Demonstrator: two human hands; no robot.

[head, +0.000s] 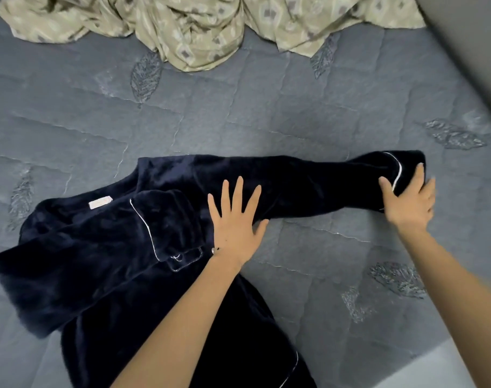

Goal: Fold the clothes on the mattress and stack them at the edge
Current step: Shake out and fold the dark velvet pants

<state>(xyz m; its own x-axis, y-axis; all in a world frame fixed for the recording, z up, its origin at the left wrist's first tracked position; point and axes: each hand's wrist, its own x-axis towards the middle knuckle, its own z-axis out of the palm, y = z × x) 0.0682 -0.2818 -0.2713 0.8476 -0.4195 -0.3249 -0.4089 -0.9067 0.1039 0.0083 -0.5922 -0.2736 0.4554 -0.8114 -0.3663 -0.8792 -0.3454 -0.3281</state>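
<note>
While the navy top (98,261) lies spread on the mattress (294,107), left hand (235,228) presses its middle, fingers (237,191) straight and apart; right hand (409,203) clamps curled fingers on the sleeve cuff (390,166).

Your grey quilted mattress (266,116), stitched with leaf shapes (146,77), fills almost the whole frame. On it, from the lower left to the centre, you have a dark navy garment (98,261) with white piping, lying rumpled, one sleeve (308,177) stretched toward the right edge. Along the top of the frame a beige patterned cloth (193,32) lies crumpled, well apart from the garment.
</note>
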